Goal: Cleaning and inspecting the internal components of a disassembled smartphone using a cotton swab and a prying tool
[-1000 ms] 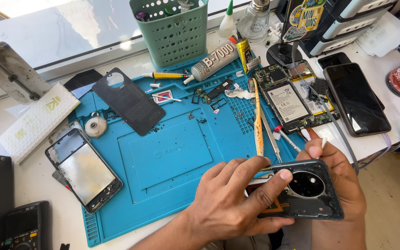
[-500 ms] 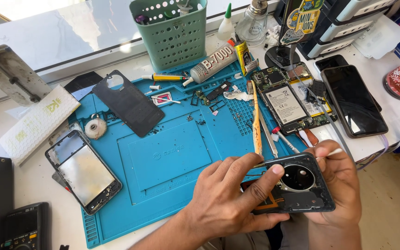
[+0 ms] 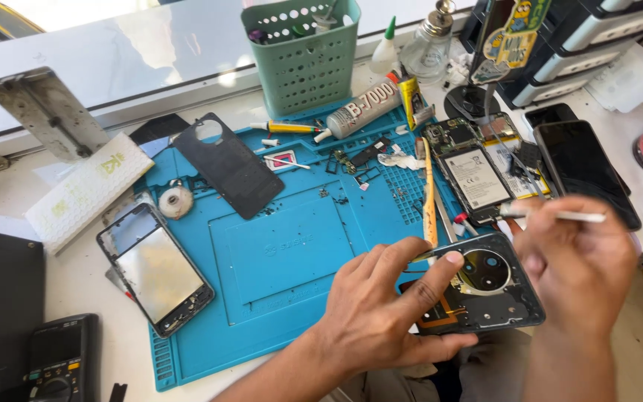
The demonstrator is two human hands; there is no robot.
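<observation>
On white bench (image 3: 83, 275), blue mat (image 3: 292, 253)

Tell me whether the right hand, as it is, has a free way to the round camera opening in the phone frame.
Probably yes. The right hand holds a thin white tool just beside the phone frame, and the left hand grips its left edge, leaving the round opening uncovered.

One camera, worn on the head, looks steeply down and forward over a blue work mat (image 3: 277, 260) on a white bench. It sits close: the mat fills the middle of the picture. Beyond the mat's far edge it reaches a green basket (image 3: 303, 63) and a window ledge (image 3: 113, 59). Below the mat's near edge both forearms enter.
</observation>
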